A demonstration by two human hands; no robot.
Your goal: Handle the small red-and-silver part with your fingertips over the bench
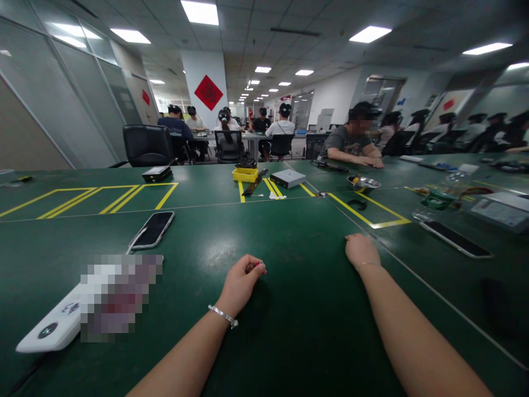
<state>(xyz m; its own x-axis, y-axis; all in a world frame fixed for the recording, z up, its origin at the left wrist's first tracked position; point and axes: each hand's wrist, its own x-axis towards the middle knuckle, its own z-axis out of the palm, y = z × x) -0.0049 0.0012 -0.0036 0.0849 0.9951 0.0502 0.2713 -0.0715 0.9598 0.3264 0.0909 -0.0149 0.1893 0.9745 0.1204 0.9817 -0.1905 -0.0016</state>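
Observation:
My left hand (243,281), with a silver bracelet at the wrist, is held over the green table (289,237) near the middle. Its thumb and fingers are pinched on a small red thing (261,266), mostly hidden by the fingertips. To the right, my right hand (360,249) rests on the table with its fingers curled under and hidden from the camera. Nothing shows in or beside it. A black-screened phone (154,229) with a white cable lies to the left of my left hand.
A white device (49,325) lies at left. Farther back are a yellow tray (245,175), a grey box (288,177), a metal bowl (367,183) and yellow tape outlines. At right are another phone (457,240) and a clear container (502,209). A person (351,138) sits across the table.

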